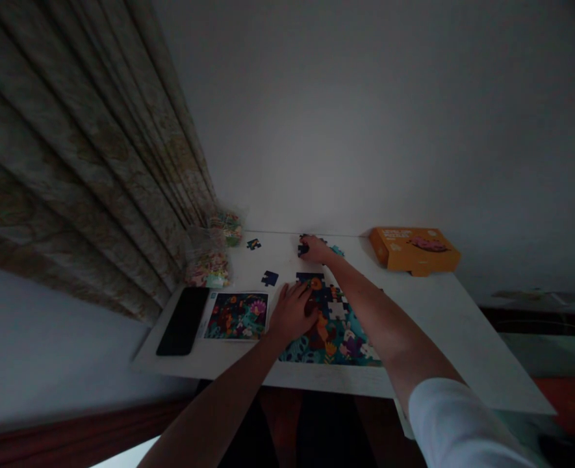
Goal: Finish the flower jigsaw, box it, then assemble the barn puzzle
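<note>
A partly assembled colourful jigsaw puzzle [338, 335] lies on a white table [428, 312]. My left hand [291, 313] rests flat on the puzzle's left edge, fingers spread. My right hand [314, 249] reaches to the far side of the table and closes on a dark blue puzzle piece [303, 247] among a few loose ones. Two more loose dark pieces, one [269, 278] near the puzzle and one [253, 244] further back, lie on the table to the left.
A reference picture card [237, 315] and a black phone [184, 320] lie left of the puzzle. Plastic bags of pieces [209, 260] sit by the curtain [82, 162]. An orange puzzle box [414, 249] stands at the back right against the wall.
</note>
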`<state>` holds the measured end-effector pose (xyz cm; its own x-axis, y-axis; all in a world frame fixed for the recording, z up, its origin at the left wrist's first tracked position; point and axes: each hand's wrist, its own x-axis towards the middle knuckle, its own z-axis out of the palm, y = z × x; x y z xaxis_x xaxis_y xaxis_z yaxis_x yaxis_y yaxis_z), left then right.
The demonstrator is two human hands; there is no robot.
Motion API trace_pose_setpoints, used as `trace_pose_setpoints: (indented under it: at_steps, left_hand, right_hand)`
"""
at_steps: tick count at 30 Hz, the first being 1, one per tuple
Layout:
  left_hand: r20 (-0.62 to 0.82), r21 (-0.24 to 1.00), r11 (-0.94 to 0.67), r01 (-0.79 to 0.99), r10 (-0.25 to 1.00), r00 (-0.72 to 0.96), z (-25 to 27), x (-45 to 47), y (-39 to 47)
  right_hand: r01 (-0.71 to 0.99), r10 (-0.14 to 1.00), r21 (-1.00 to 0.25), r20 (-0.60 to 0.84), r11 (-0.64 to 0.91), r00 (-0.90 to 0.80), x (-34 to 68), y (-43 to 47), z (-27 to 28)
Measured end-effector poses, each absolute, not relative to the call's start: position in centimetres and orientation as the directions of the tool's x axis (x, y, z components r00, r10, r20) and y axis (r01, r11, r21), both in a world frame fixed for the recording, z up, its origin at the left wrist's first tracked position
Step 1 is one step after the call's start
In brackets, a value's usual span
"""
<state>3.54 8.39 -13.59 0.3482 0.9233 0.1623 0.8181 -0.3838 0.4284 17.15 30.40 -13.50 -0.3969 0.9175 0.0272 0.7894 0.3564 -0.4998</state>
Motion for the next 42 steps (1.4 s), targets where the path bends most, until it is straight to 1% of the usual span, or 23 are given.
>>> trace_pose_setpoints:
  at_steps: [4,5,7,9,10,12,15,19,20,22,25,28,30,34,37,40,42]
  left_hand:
    - [0.173,0.431,-0.377,0.820,0.926,0.335,-13.6,3.6,8.4]
    - [0.172,0.433,-0.374,0.820,0.928,0.332,-13.6,3.6,8.5]
    - [0.169,0.427,-0.370,0.825,0.929,0.330,-13.7,3.6,8.5]
    - [0.166,0.404,-0.372,0.836,0.928,0.332,-13.7,3.7,8.5]
    - [0.167,0.388,-0.373,0.843,0.928,0.333,-13.7,3.7,8.5]
    - [0.171,0.353,-0.377,0.856,0.926,0.337,-13.7,3.7,8.5]
    - [0.177,0.314,-0.380,0.870,0.924,0.340,-13.6,3.9,8.5]
    - [0.180,0.271,-0.393,0.879,0.917,0.355,-13.6,4.0,8.5]
    - [0.180,0.254,-0.401,0.880,0.914,0.364,-13.6,4.0,8.4]
    - [0.175,0.215,-0.412,0.886,0.908,0.380,-13.5,4.0,8.4]
    - [0.170,0.152,-0.428,0.891,0.899,0.403,-13.1,4.3,8.2]
    - [0.187,0.101,-0.481,0.871,0.869,0.459,-12.3,4.8,7.8]
    - [0.205,0.091,-0.504,0.859,0.853,0.479,-11.9,5.3,7.3]
    - [0.214,0.144,-0.503,0.852,0.857,0.469,-12.4,6.2,5.6]
    - [0.194,0.197,-0.541,0.818,0.839,0.508,-13.5,6.4,4.2]
    - [0.210,0.222,-0.565,0.795,0.824,0.527,-14.1,6.3,3.4]
    - [0.229,0.230,-0.571,0.788,0.819,0.526,-14.2,6.3,3.2]
  right_hand:
    - [0.764,0.934,-0.563,0.042,0.316,-0.355,17.9,29.1,-13.2]
    - [0.743,0.939,-0.599,0.047,0.300,-0.341,18.4,28.7,-13.1]
    - [0.644,0.952,-0.723,0.065,0.251,-0.298,20.0,27.7,-12.7]
    - [0.497,0.970,-0.847,0.084,0.190,-0.227,22.2,26.5,-12.3]
    - [0.430,0.978,-0.887,0.091,0.166,-0.190,23.4,25.7,-12.1]
    - [0.352,0.986,-0.925,0.105,0.144,-0.127,25.9,23.7,-11.7]
    - [0.291,0.992,-0.950,0.098,0.117,-0.081,29.2,19.5,-11.4]
    - [0.224,0.996,-0.975,-0.012,0.007,-0.085,31.5,13.4,-11.8]
    - [0.224,0.996,-0.975,-0.017,0.003,-0.089,31.6,12.2,-12.0]
    - [0.268,0.995,-0.962,0.016,0.042,-0.099,31.5,10.5,-12.6]
    - [0.404,0.988,-0.907,0.067,0.118,-0.139,30.5,9.6,-13.4]
    - [0.527,0.982,-0.837,0.061,0.148,-0.178,29.2,9.8,-13.9]
    - [0.604,0.978,-0.779,0.057,0.168,-0.199,28.5,10.2,-13.9]
    - [0.711,0.960,-0.659,0.061,0.245,-0.274,27.7,11.1,-14.0]
    - [0.769,0.943,-0.559,0.082,0.311,-0.322,27.5,11.2,-13.9]
    - [0.822,0.939,-0.461,0.096,0.335,-0.329,27.4,10.5,-13.7]
    - [0.836,0.938,-0.425,0.132,0.347,-0.322,27.3,9.6,-13.4]
